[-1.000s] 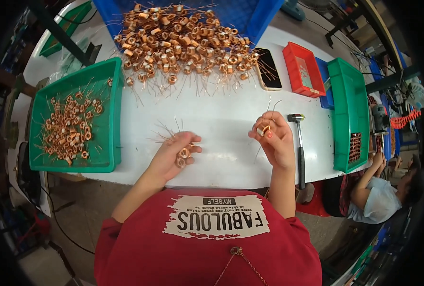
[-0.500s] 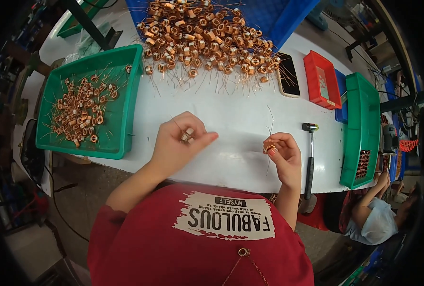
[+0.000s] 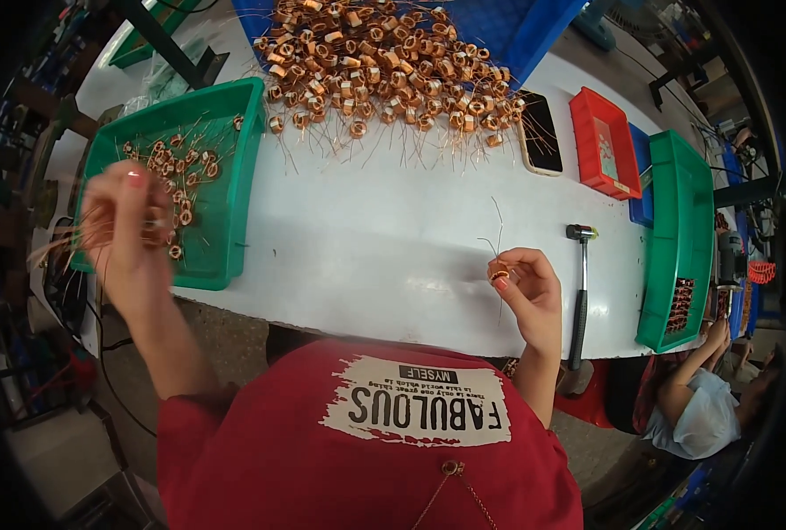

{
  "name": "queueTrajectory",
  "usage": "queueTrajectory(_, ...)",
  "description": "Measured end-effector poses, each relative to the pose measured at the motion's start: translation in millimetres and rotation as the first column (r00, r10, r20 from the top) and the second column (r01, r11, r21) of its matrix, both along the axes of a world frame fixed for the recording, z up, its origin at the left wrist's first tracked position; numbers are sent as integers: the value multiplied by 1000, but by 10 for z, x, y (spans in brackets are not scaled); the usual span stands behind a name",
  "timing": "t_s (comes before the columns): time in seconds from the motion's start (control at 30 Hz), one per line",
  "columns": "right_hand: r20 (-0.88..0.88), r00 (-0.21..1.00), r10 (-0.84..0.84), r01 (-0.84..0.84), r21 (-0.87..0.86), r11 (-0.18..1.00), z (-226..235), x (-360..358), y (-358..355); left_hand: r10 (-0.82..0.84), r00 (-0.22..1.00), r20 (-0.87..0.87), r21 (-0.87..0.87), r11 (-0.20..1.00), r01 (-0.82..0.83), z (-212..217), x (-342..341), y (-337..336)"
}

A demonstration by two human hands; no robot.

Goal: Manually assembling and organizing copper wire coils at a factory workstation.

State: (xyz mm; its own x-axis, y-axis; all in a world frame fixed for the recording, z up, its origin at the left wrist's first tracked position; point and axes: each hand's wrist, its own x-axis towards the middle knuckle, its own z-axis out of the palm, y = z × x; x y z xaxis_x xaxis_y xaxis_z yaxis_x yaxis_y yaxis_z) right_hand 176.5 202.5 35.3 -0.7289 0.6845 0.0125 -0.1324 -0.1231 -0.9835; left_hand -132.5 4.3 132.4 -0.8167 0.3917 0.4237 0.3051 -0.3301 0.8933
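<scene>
Above the left green tray (image 3: 238,177), my left hand (image 3: 128,225) is smeared by motion. Blurred copper leads (image 3: 57,243) stick out from its far side, so it seems closed on a few small copper wire coils; the fingers partly hide them. More copper coils (image 3: 181,203) with thin leads lie in that tray. Over the right part of the white table, my right hand (image 3: 530,287) pinches one copper coil (image 3: 498,268) between thumb and fingers. That coil's thin leads point up and down.
A large heap of copper coils (image 3: 384,75) spills from a blue bin (image 3: 534,40) at the back. To the right are a phone (image 3: 541,132), a red tray (image 3: 600,146), a small hammer (image 3: 579,296) and a long green tray (image 3: 676,238). Another person (image 3: 693,411) sits at far right.
My left hand has swung left from the table's middle to over the left green tray, the leads trailing with it. My right hand keeps its coil in nearly the same place.
</scene>
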Motion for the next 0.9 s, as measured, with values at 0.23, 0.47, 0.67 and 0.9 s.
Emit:
queueTrajectory(0.23,35,999,-18,18,6,1000,3,6,-38,310,714,-627,-562,455,-691,-107,-659,-349)
queueTrajectory(0.47,110,988,-106,96,97,991,127,-21,-79,76,717,-693,-324,856,-404,-315,202,342)
queueTrajectory(0.67,91,987,-133,118,156,981,533,-400,-240,-647,517,561,-28,608,793,-628,1155,774)
queueTrajectory(0.9,213,967,-142,6,535,845,755,-439,-315,-664,120,738,332,512,793,-743,1187,875)
